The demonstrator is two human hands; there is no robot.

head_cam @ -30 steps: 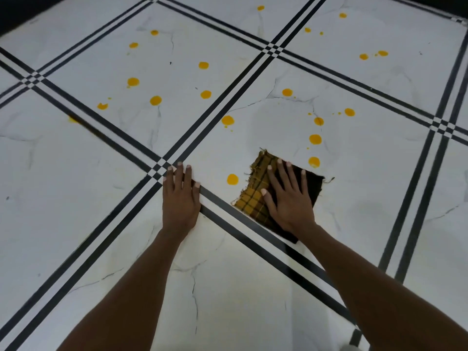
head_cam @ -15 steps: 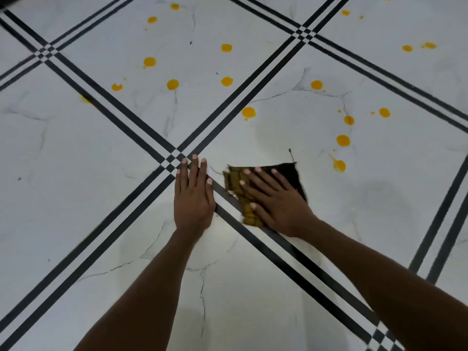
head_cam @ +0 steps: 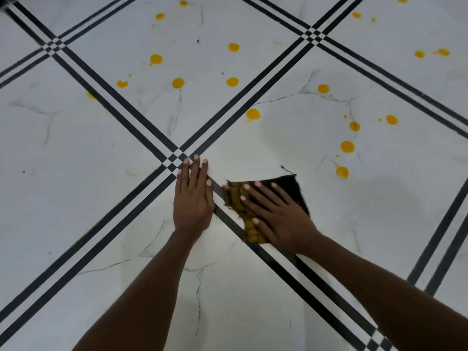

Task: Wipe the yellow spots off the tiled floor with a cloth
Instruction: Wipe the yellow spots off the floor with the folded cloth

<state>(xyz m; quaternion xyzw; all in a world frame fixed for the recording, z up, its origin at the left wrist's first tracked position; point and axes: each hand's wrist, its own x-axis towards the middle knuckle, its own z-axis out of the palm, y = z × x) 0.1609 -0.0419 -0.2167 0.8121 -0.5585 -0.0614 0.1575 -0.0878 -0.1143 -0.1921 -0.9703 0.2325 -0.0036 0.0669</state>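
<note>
Fingers of right hand spread flat, pressing yellow-and-dark checked cloth onto tiled floor beside black border stripes, left hand flat on floor, fingers together, empty, just beside cloth, yellow spots scattered beyond, nearest one near cloth's far corner

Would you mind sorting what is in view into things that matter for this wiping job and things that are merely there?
For the job: cloth under the right hand; yellow spots; tiled floor; left hand flat on the floor.

Merely there: black tile border lines; grey veining.
</note>
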